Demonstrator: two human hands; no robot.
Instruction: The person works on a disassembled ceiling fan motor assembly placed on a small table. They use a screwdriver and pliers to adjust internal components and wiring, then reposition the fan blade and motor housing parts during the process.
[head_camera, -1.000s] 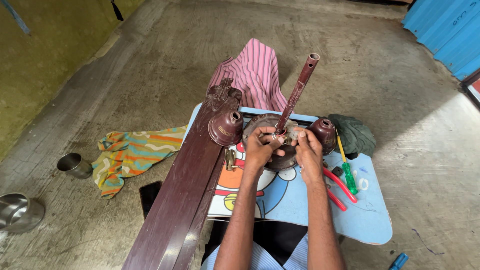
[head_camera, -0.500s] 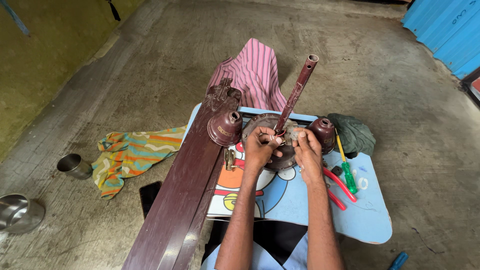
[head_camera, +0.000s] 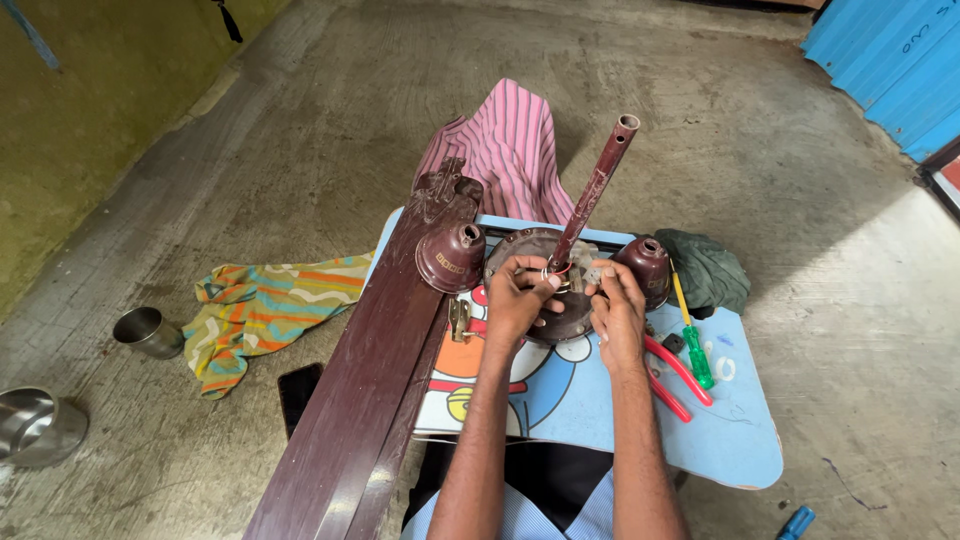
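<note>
Blue desk (head_camera: 740, 450) nearest, cartoon print on top. Left hand (head_camera: 520, 300) and right hand (head_camera: 618, 310) meet over motor (head_camera: 545, 290) at desk centre; fingers pinch wires (head_camera: 560, 270) at base of tilted rod (head_camera: 595, 190). Brown blades (head_camera: 370, 400) lie left. Pliers (head_camera: 675, 375), green screwdriver (head_camera: 695, 350) right. Two cups (head_camera: 452, 258) flank motor. Striped cloth (head_camera: 505, 150) beyond.

dark phone (head_camera: 298, 392) lying screen-up on the floor, left of the table, black rectangular screen
</note>
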